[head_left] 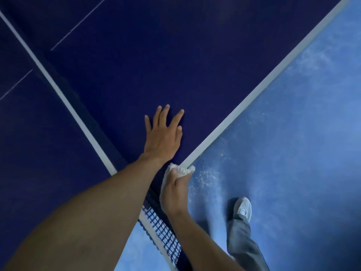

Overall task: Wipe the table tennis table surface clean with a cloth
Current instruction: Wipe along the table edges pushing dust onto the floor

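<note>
- The net [162, 229] slants across the dark blue table [195, 55], its white top band running from the far left down toward me and passing under my left forearm.
- My left hand [163, 133] lies palm down on the table just right of the net, fingers straight and spread, holding nothing.
- Nearer to me and a little further right, my right hand [174, 192] has its fingers curled round the white cloth [183, 170].
- The bunched cloth is pressed against the near end of the table's white edge stripe [263, 83], close to where the net meets that side.
- Right of the table is the lighter blue floor [302, 133], with pale specks just beside the cloth.
- My grey shoe [243, 208] and grey trouser leg [242, 243] stand on the floor.
</note>
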